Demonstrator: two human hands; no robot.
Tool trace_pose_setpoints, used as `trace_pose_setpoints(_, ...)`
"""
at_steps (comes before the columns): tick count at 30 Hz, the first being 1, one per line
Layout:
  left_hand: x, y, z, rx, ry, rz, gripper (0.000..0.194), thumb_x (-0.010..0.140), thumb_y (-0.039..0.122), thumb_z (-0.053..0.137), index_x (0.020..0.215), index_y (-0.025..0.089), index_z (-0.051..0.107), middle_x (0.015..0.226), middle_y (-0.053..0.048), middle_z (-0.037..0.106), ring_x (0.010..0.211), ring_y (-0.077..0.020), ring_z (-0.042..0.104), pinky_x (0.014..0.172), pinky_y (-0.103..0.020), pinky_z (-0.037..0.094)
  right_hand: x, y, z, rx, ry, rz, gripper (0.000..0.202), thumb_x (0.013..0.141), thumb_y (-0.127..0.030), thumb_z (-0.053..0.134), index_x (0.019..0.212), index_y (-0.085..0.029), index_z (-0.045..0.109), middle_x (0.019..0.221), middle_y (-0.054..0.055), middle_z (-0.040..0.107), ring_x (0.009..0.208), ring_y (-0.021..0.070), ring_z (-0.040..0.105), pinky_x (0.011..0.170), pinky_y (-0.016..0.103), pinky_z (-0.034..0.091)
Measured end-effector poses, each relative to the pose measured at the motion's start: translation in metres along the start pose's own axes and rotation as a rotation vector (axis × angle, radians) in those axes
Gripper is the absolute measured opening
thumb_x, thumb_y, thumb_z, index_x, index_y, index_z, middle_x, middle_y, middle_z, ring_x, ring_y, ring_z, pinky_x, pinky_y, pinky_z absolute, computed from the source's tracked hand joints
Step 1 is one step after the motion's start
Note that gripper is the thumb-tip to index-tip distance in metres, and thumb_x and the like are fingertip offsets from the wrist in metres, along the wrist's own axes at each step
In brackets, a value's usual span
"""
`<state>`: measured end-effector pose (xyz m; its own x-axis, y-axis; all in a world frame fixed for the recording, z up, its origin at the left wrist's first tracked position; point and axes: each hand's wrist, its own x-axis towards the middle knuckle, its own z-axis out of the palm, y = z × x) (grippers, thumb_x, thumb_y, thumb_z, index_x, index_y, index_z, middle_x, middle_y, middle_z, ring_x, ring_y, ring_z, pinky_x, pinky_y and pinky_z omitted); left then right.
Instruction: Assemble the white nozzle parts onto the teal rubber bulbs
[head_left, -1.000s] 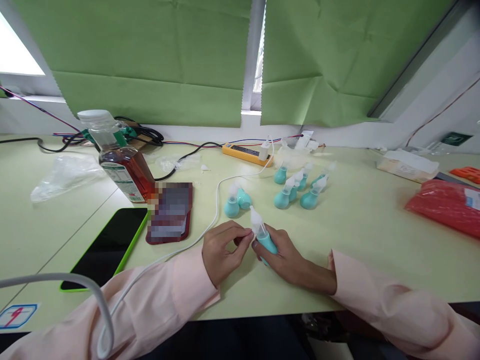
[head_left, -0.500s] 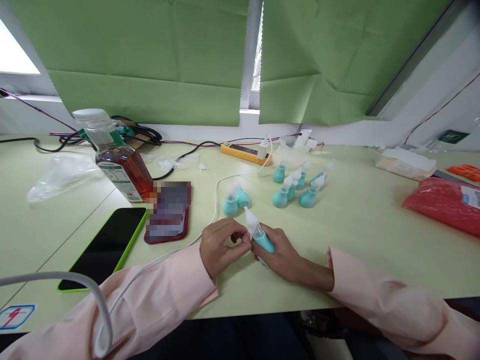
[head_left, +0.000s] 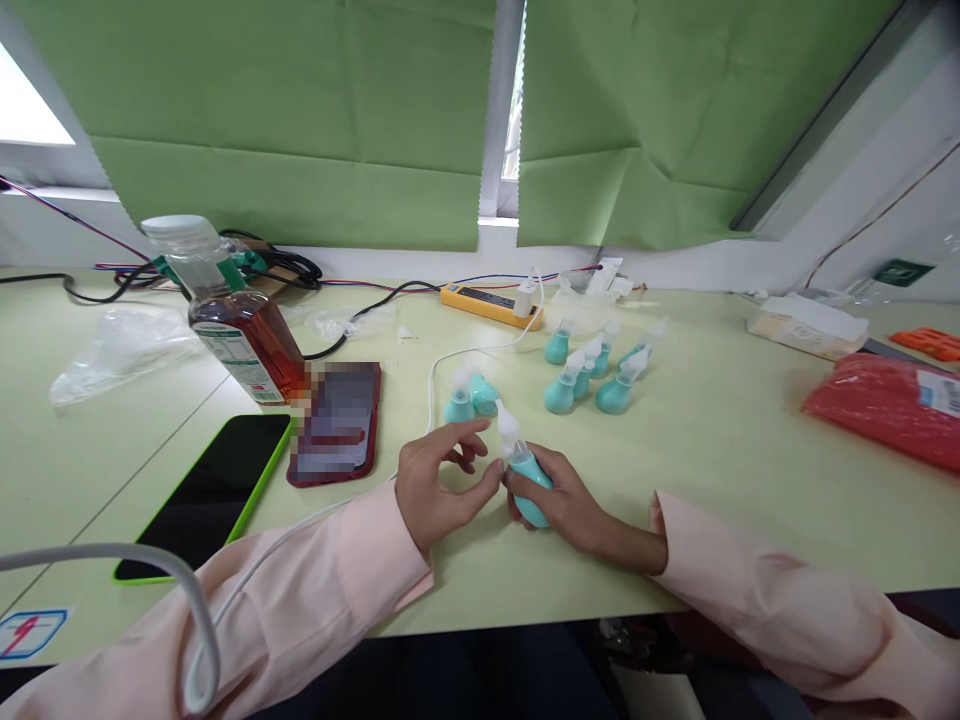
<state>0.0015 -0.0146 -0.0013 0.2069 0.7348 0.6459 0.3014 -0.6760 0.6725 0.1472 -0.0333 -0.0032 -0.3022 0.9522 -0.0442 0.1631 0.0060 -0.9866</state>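
My right hand (head_left: pixel 559 495) is wrapped round the teal bulb of a nasal aspirator (head_left: pixel 532 488), which stands nearly upright, leaning a little left. Its clear neck and white soft tip point up and away from me. Beside it, my left hand (head_left: pixel 446 482) has thumb and fingers apart, holding nothing; the thumb tip is close to the neck, and whether it touches I cannot tell. Just beyond my hands, a teal bulb (head_left: pixel 459 405) stands next to another teal bulb (head_left: pixel 484 394) lying on its side. Several more nasal aspirators (head_left: pixel 559 393) stand farther back, right of centre.
Left of my hands lie a green-edged phone (head_left: pixel 206 495) and a red-cased phone (head_left: pixel 337 425), near a bottle of amber liquid (head_left: pixel 251 345). A white cable (head_left: pixel 431 385) runs to a yellow power strip (head_left: pixel 487 305). At right lies a red plastic package (head_left: pixel 877 400).
My left fingers have parted from their pinch at the aspirator's neck. The aspirator has turned more upright in my right hand, its tip now shifted slightly right.
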Motion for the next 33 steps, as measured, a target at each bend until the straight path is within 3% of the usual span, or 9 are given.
trace_pose_setpoints(5,-0.001,-0.004,0.004,-0.025,0.011,0.16,0.01,0.07,0.008,0.056,0.076,0.01,0.063,0.066,-0.007,0.062,0.06,-0.0118,0.055,0.054,-0.023,0.047,-0.001,-0.001,-0.001,-0.094,0.015,-0.033,0.009,0.076,-0.024,0.044,0.071,-0.017,0.042,0.048,-0.005,0.045,0.042,0.0066,0.04,0.042,0.019,0.033)
trace_pose_setpoints(12,-0.001,0.004,0.001,0.087,0.024,0.221,0.007,0.068,0.006,0.055,0.063,0.012,0.056,0.052,-0.003,0.056,0.048,-0.0094,0.048,0.046,-0.022,0.041,-0.001,-0.001,0.0,-0.335,0.103,-0.178,0.015,0.072,-0.022,0.047,0.061,-0.017,0.038,0.052,-0.005,0.043,0.048,0.0074,0.037,0.047,0.02,0.031)
trace_pose_setpoints(17,0.001,0.003,0.0,0.193,0.073,0.346,0.013,0.065,0.005,0.055,0.055,0.012,0.051,0.046,-0.001,0.05,0.045,-0.0082,0.042,0.043,-0.02,0.037,0.006,0.003,-0.005,-0.102,0.184,0.002,0.018,0.075,-0.031,0.043,0.064,-0.018,0.038,0.048,-0.005,0.045,0.042,0.0076,0.04,0.041,0.02,0.033)
trace_pose_setpoints(20,0.002,-0.006,0.0,0.297,-0.024,0.314,0.016,0.067,0.009,0.052,0.052,0.013,0.053,0.044,0.0,0.05,0.045,-0.0083,0.042,0.044,-0.02,0.037,0.01,0.002,-0.014,0.007,0.213,0.055,0.019,0.074,-0.033,0.043,0.065,-0.018,0.038,0.047,-0.004,0.048,0.036,0.0071,0.041,0.037,0.02,0.032)
trace_pose_setpoints(22,0.003,-0.015,0.0,0.37,-0.231,0.174,0.018,0.07,0.012,0.05,0.054,0.013,0.058,0.046,-0.001,0.053,0.044,-0.0084,0.046,0.045,-0.019,0.038,0.01,-0.002,-0.02,0.012,0.119,-0.001,0.016,0.071,-0.029,0.049,0.064,-0.017,0.04,0.049,-0.004,0.05,0.037,0.0065,0.041,0.038,0.02,0.034)
trace_pose_setpoints(24,0.004,-0.023,0.0,0.391,-0.308,0.123,0.018,0.069,0.011,0.051,0.054,0.014,0.061,0.045,-0.001,0.054,0.042,-0.0085,0.048,0.042,-0.018,0.038,0.009,-0.006,-0.025,0.002,-0.028,-0.033,0.013,0.067,-0.025,0.053,0.065,-0.015,0.045,0.054,-0.002,0.053,0.041,0.0065,0.044,0.041,0.019,0.036)
trace_pose_setpoints(29,0.007,-0.031,-0.001,0.423,-0.347,0.044,0.023,0.07,0.007,0.046,0.061,0.015,0.066,0.056,-0.003,0.062,0.049,-0.0113,0.056,0.046,-0.019,0.042,0.014,-0.006,-0.035,0.143,-0.393,0.142,0.009,0.062,-0.016,0.052,0.071,-0.012,0.052,0.054,-0.001,0.056,0.043,0.0076,0.047,0.043,0.02,0.039)
trace_pose_setpoints(33,0.008,-0.023,-0.003,0.406,-0.306,0.014,0.023,0.072,0.009,0.043,0.071,0.013,0.066,0.062,-0.006,0.064,0.052,-0.0134,0.057,0.049,-0.022,0.044,0.019,-0.003,-0.04,0.249,-0.47,0.239,0.007,0.058,-0.014,0.047,0.063,-0.012,0.052,0.045,-0.002,0.053,0.034,0.0071,0.044,0.034,0.018,0.033)
